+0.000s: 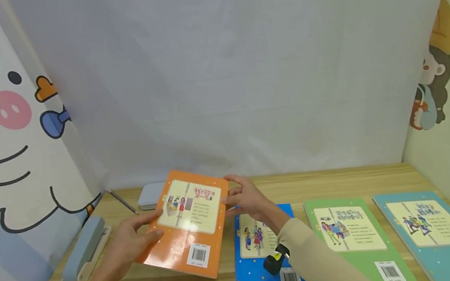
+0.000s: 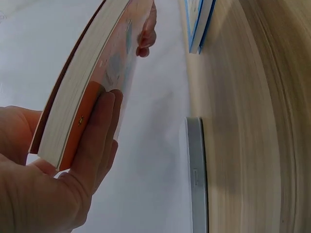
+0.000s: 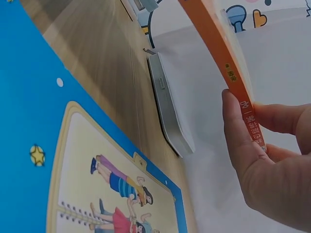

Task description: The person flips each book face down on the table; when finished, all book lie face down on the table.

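Note:
An orange book (image 1: 179, 246) is held up above the wooden table, tilted, its barcode side facing the head camera. My left hand (image 1: 133, 240) grips its left edge, thumb on the cover; in the left wrist view the fingers (image 2: 97, 131) lie against the underside. On the other side my right hand (image 1: 247, 199) pinches the book near its upper right corner. The right wrist view shows the thumb and fingers on either side of the orange spine (image 3: 238, 92). Below the right forearm lies a blue book (image 1: 251, 274), partly covered by that arm.
A green book (image 1: 348, 233) and a teal book (image 1: 433, 231) lie flat to the right. At the left are a blue-and-white stapler-like object (image 1: 86, 251) and a pencil (image 1: 122, 201). A pale grey case (image 1: 149, 195) sits behind the orange book, near the back curtain (image 1: 243, 86).

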The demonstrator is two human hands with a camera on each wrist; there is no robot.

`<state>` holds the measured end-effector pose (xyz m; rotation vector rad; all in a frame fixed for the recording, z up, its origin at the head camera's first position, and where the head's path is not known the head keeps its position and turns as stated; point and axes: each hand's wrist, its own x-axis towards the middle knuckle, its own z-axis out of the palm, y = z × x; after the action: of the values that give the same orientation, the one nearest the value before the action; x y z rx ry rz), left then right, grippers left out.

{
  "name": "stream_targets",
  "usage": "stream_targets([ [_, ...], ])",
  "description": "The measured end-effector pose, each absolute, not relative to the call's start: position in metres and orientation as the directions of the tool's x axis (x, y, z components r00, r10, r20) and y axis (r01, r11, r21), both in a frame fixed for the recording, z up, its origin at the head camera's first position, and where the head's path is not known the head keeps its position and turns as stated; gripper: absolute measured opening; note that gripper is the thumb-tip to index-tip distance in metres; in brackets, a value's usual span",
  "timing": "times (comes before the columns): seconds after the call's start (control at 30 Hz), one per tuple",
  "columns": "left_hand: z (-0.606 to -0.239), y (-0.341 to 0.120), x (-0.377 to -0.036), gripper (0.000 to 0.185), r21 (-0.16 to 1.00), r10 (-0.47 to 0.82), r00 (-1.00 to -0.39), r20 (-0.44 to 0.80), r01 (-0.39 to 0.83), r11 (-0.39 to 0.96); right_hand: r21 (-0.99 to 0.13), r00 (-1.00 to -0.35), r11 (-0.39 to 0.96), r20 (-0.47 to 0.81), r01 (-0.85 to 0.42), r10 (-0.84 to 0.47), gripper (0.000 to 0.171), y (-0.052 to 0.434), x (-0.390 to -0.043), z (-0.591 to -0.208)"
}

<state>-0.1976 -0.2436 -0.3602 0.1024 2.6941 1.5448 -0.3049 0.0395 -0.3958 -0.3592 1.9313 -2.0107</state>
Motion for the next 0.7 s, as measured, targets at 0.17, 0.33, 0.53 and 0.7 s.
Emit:
stream_targets([
  [0.17,-0.373,-0.246,-0.202,0.057,0.862,0.027,-0.997,-0.068,-0.046,0.505,-0.999,-0.907,0.018,-0.05,0.046,-0.417,0.073,0.036,-0.307,-0.396],
  [0.33,-0.383,-0.248,-0.204,0.058,0.848,-0.008,-0.992,-0.125,-0.111,0.518,-0.997,-0.901,0.079,-0.046,0.014,-0.431,0.074,0.031,-0.308,-0.398],
  [0.53,-0.393,-0.253,-0.206,0.055,0.816,-0.003,-0.991,-0.135,-0.112,0.567,-0.993,-0.879,0.115,-0.073,0.021,-0.472,0.076,0.027,-0.31,-0.402],
  [0.7,-0.401,-0.257,-0.206,0.052,0.775,0.008,-0.992,-0.125,-0.093,0.625,-0.985,-0.87,0.164,-0.12,0.045,-0.478,0.077,0.023,-0.311,-0.405],
])
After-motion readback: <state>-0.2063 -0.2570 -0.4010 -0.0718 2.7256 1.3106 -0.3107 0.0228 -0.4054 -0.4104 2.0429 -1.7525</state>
